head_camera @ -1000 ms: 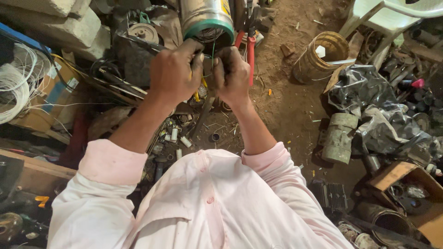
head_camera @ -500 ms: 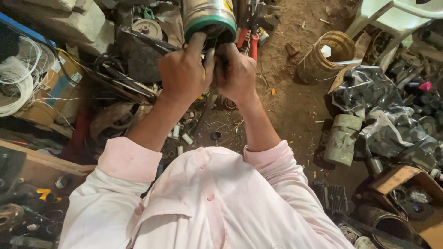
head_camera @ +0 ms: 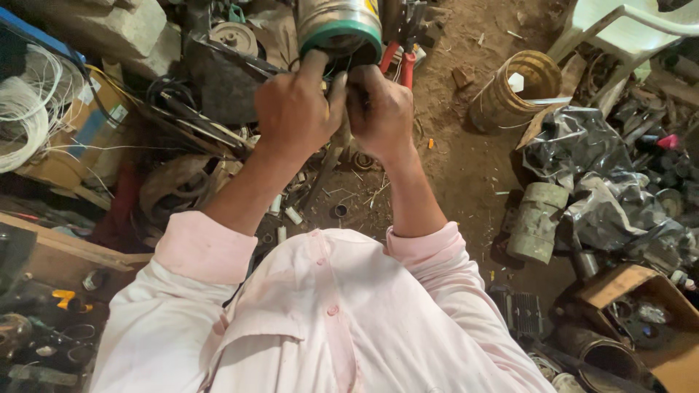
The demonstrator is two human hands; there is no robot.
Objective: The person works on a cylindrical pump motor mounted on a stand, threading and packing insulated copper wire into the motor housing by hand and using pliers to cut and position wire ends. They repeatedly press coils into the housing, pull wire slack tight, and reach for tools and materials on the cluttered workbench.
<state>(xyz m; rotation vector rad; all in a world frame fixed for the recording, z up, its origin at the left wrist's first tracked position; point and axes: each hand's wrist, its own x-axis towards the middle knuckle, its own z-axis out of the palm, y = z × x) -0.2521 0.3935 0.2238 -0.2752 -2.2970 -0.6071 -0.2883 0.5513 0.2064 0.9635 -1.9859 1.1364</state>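
Shirt (head_camera: 328,327): pale pink, filling the near view below both hands, sleeves rolled back at the forearms.
Dirt floor (head_camera: 466,160): brown earth, right of the hands, littered with bits.
Plastic sheet (head_camera: 582,167): black, crumpled, well off to the right of the right hand.
Chair (head_camera: 619,29): white plastic, far right and beyond the hands.
Metal cylinder (head_camera: 338,25): steel body with a green band, lying just beyond the hands, its open end facing them.
Basket (head_camera: 513,91): round, tan, right of the right hand, well apart.
Left hand (head_camera: 295,109): fingers curled, thumb up against the cylinder's rim.
Right hand (head_camera: 378,109): pressed against the left, fingers bunched at the cylinder's mouth; what they pinch, I cannot tell.
Pliers (head_camera: 400,62): red handles, just beyond the right hand.
Wire coil (head_camera: 25,109): white, far left of the left hand.
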